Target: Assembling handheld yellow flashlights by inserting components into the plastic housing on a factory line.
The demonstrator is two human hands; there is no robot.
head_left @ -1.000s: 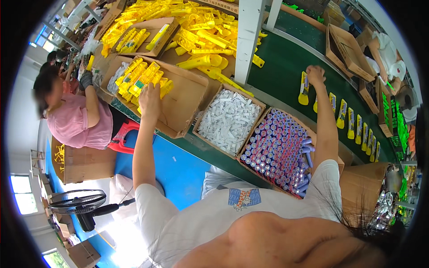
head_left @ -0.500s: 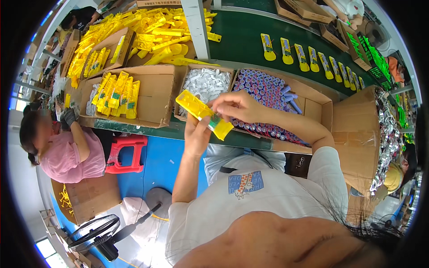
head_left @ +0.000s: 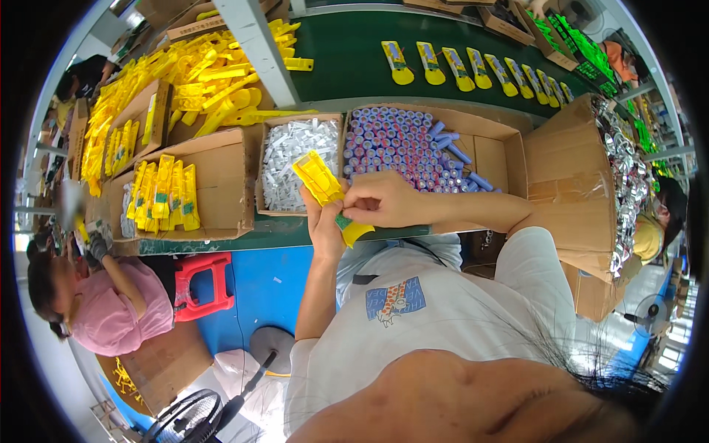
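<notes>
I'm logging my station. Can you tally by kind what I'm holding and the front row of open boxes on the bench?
Yellow piece, held by left hand and right hand: 1
Box of yellow pieces: 1
Box of white parts: 1
Box of purple cells: 1
Total: 4

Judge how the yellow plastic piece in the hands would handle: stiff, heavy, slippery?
The yellow plastic piece probably stays stiff: it juts straight beyond the left hand. Likely light, since fingertips of the right hand steady it. Its smooth surface may be slippery.
</notes>
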